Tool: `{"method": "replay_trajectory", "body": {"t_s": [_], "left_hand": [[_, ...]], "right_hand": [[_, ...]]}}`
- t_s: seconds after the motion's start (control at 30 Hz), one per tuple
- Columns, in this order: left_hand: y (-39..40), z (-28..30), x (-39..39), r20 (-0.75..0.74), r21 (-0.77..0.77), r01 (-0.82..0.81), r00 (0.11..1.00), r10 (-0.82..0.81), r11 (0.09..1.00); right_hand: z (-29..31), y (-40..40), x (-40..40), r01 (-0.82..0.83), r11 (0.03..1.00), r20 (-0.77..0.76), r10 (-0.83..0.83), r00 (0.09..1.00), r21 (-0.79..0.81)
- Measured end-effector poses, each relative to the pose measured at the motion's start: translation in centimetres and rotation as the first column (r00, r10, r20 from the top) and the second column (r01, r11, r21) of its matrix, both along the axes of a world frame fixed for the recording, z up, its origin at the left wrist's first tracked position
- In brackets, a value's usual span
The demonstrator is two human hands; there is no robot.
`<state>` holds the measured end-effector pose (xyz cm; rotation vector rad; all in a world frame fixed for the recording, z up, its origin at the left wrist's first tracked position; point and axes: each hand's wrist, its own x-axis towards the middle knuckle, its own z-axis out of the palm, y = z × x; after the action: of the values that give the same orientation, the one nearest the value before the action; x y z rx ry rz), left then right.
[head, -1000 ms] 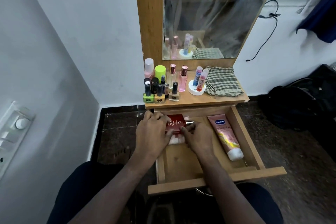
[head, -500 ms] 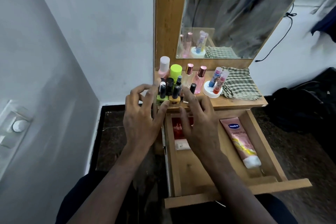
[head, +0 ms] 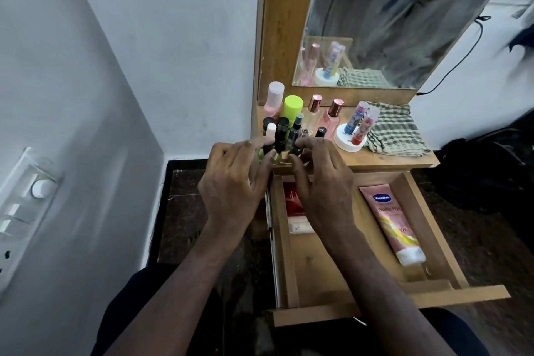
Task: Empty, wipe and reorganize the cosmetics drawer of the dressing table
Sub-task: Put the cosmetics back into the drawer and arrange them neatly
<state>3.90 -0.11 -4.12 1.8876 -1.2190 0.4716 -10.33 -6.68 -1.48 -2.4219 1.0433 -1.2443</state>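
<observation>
The wooden drawer of the dressing table stands pulled open. Inside lie a red box, a small white item just below it, and a pink Vaseline tube along the right side. A cluster of nail polish bottles stands at the front left of the table top. My left hand reaches in from the left, its thumb and forefinger pinching a green bottle. From the right, my right hand curls its thumb and fingers round a dark-capped bottle. The bottle bases are mostly hidden.
Behind the cluster stand a white-capped pink bottle, a lime-capped bottle and two rose-capped perfumes. Lip balms in a white holder and a checked cloth lie right of them. A switch panel is on the left wall; a dark bag is on the floor.
Both hands left the red box in the drawer, rose to the table top and closed in on the nail polish cluster. The view swung left.
</observation>
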Motion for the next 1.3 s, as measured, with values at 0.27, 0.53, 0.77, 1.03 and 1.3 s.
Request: {"method": "replay_trajectory", "body": {"t_s": [0.27, 0.53, 0.77, 1.03, 1.3], "left_hand": [[3.3, 1.5, -2.1, -0.244, 0.006, 0.173, 0.955, -0.167, 0.985], [4.7, 0.2, -5.0, -0.227, 0.364, 0.422, 0.905, -0.36, 0.831], [4.8, 0.5, -5.1, -0.256, 0.619, 0.532, 0.832, -0.492, 0.578], [5.2, 0.8, -3.8, -0.385, 0.643, 0.683, 0.68, -0.624, 0.348], [5.0, -0.2, -4.5, -0.334, 0.635, 0.665, 0.695, -0.637, 0.393]], "right_hand": [[1.6, 2.0, -5.4, 0.03, 0.996, -0.019, -0.028, 0.999, 0.079], [-0.1, 2.9, -11.8, -0.022, 0.93, -0.114, 0.068, 0.991, 0.367], [-1.4, 2.6, -13.7, -0.178, 0.788, -0.303, 0.42, 0.855, 0.589], [-1.7, 2.5, -13.4, -0.268, 0.652, -0.287, 0.614, 0.735, 0.709], [-1.4, 1.8, -14.1, -0.238, 0.627, -0.292, 0.621, 0.727, 0.741]]}}
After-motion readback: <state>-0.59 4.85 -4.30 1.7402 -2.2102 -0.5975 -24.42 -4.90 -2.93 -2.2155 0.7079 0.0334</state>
